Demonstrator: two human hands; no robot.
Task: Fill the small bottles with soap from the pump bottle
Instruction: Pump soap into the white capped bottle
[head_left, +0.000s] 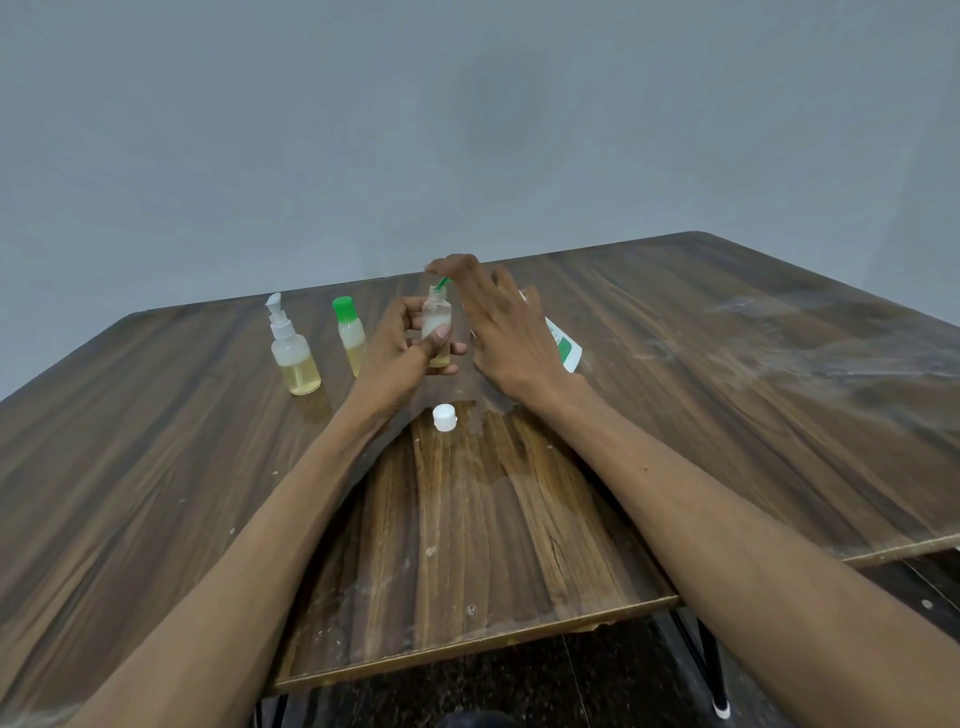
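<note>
Wooden table (675, 364): left hand (400, 348) grips small bottle (436, 317) (uncapped); right hand (498, 322) pinches green stick (441, 283).

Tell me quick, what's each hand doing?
Left hand: grips the small open bottle.
Right hand: pinches something green over the bottle's mouth.

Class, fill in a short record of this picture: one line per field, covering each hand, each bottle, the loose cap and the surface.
left hand: grips small clear uncapped bottle, held upright
right hand: holds thin green piece at that bottle's mouth
clear pump bottle of yellowish soap: stands at left
small green-capped bottle: capped, beside it
white screw cap: loose on table
white and green tube: lying behind right hand
brown wooden table: carries all
</note>
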